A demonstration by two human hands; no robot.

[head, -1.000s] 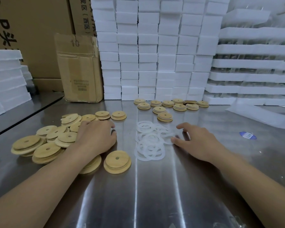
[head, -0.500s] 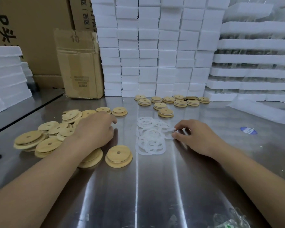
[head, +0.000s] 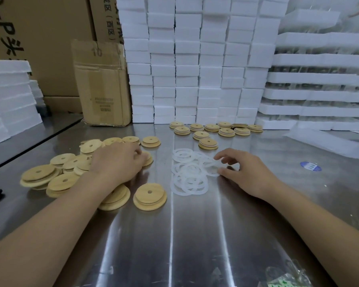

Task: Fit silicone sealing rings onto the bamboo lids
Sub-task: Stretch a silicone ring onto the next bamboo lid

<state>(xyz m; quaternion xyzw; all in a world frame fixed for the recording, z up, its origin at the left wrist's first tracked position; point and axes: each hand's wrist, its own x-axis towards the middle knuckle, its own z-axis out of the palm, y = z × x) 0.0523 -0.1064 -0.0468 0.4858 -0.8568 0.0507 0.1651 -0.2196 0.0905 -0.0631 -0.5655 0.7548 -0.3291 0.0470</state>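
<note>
The steel desk (head: 195,235) runs out under both forearms, with a wall of white foam blocks (head: 195,69) and a cardboard box (head: 104,85) well beyond the hands. The left hand (head: 116,160) lies on the heap of bare bamboo lids (head: 60,179), fingers curled over one at its tips; whether it has a real hold I cannot tell. Ringed lids (head: 211,129) cluster far past the right hand (head: 247,172). Between the two hands lies the tangle of silicone rings (head: 189,179); the right thumb and forefinger pinch a single ring (head: 212,171) at the edge nearest that hand. The rings look thin, limp and clingy, likely to drag neighbours along, so pinch the band itself. The lids look stiff and light, best taken by the rim.
</note>
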